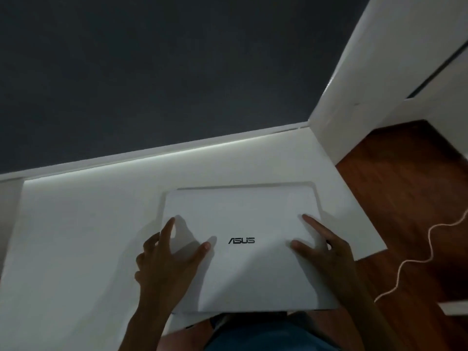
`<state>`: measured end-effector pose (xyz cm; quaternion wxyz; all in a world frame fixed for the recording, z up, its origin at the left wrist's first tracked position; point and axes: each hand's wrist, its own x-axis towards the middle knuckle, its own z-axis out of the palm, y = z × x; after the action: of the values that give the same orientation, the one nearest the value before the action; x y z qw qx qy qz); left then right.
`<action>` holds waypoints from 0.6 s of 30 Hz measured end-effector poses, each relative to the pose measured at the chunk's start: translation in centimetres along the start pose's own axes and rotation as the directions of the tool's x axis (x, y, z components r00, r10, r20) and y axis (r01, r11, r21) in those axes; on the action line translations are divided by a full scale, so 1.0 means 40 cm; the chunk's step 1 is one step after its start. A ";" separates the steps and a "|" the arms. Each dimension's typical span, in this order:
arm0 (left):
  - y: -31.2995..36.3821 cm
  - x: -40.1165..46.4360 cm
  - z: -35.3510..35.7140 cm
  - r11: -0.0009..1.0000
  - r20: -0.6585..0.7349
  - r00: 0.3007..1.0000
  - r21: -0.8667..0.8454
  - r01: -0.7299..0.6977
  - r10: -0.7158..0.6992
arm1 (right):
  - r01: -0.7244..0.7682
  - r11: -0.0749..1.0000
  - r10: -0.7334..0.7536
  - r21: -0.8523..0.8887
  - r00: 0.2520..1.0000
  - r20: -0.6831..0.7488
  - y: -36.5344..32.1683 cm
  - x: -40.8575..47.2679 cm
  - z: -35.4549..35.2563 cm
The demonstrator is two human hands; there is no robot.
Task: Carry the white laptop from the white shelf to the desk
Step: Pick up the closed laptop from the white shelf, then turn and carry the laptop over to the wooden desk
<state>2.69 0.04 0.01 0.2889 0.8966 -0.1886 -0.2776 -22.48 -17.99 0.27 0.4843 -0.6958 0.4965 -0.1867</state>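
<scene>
— Dim room, dark wall behind, and a white surface (76, 236) running along it. Where is the white laptop (243, 216)?

— Lying flat and closed on that surface, toward its right end, with the near edge jutting just past the front edge. Whether this is the shelf or the desk, I cannot tell.

— And the hands?

— The left hand (167, 259) is at the laptop's left edge, fingers spread apart, thumb resting on the lid. The right hand (326, 252) is at the right edge, forefinger and thumb splayed on top. Neither is clamped shut; whether any fingers curl beneath, I cannot tell.

— How will it handle?

— Stiff, I judge, moderately heavy, with a smooth lid that could slip. Fragile if dropped. Best held by both side edges, fingers underneath, kept level.

— The count?

— One laptop, two hands, and one pale cable (415, 259) snaking across the wooden floor (405, 186) to the right.
</scene>
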 end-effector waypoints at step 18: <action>0.453 -0.169 0.376 0.896 0.321 0.843 -0.265 -0.357 0.431 | -0.049 0.928 0.211 0.370 0.887 -0.411 0.265 -0.203 -0.509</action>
<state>-14.88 -16.62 3.71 0.3852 0.7366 -0.3927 -0.3936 -46.53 -21.28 2.33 0.4855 -0.5022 0.5988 -0.3919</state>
